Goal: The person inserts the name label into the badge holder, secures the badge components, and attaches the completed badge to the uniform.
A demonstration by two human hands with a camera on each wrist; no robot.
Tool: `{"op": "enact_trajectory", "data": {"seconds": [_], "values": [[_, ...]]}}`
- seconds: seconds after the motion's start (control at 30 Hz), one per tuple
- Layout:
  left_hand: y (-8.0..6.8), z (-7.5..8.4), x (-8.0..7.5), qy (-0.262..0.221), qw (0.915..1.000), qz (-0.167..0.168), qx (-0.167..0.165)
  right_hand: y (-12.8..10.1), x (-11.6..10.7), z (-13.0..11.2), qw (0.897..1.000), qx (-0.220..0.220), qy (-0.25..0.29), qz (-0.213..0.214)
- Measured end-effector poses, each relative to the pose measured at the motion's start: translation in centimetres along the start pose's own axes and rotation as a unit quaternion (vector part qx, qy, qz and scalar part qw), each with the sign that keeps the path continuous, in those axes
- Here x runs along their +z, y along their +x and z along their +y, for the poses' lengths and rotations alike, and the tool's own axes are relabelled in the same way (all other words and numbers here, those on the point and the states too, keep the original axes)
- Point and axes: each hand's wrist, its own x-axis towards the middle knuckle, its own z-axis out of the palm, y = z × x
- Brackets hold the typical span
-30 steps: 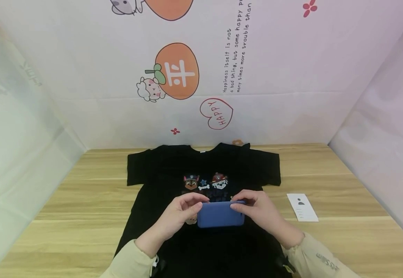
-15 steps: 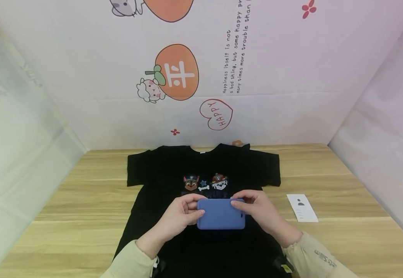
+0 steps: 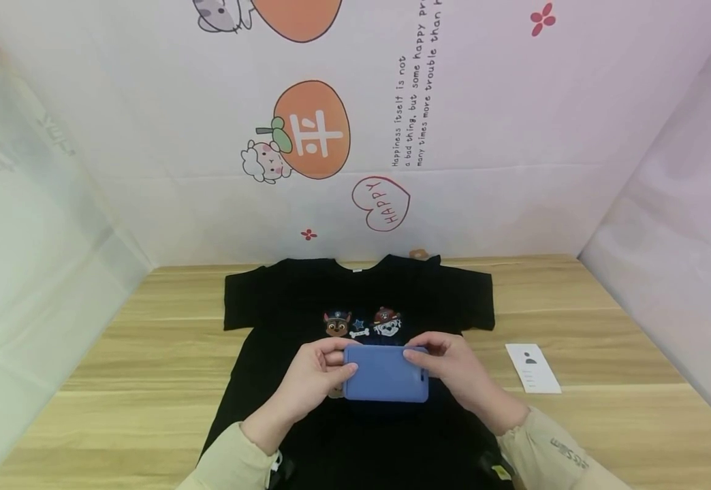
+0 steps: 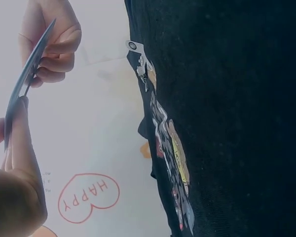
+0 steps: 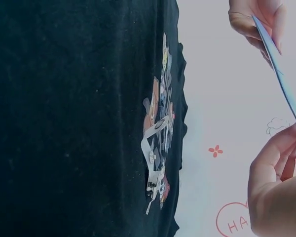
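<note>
Over the black t-shirt [image 3: 355,327] both hands have the blue phone case [image 3: 385,373] pinched between them, held up off the cloth; compared to a second ago it's tipped up so more of its flat back faces the camera, and it's nudged a bit left; looks like they're turning it over for a look; left hand [image 3: 315,376] grips the left edge, right hand [image 3: 453,371] the right edge, fingers curled round; white card [image 3: 532,367] sits off on the table [image 3: 147,354].

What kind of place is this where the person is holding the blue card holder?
Probably a small tabletop booth set up for filming, not a lived-in room. A wooden table is boxed in by cartoon-printed backdrop sheets on three sides, with only a black T-shirt and a white card laid out.
</note>
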Motion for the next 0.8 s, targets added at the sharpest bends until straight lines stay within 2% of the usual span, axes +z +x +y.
{"op": "enact_trajectory", "data": {"seconds": [0.23,0.53,0.8], "values": [[0.04,-0.06,-0.08,0.008,0.9996,0.028,0.004,-0.19,-0.11,0.46,0.999,0.003,0.049,0.005],[0.00,-0.02,-0.01,0.002,0.9994,0.036,-0.001,-0.40,-0.15,0.43,0.999,-0.002,0.042,0.012],[-0.06,-0.04,0.00,-0.003,0.9985,0.053,-0.010,-0.47,-0.22,0.42,0.999,-0.017,0.046,-0.003]]}}
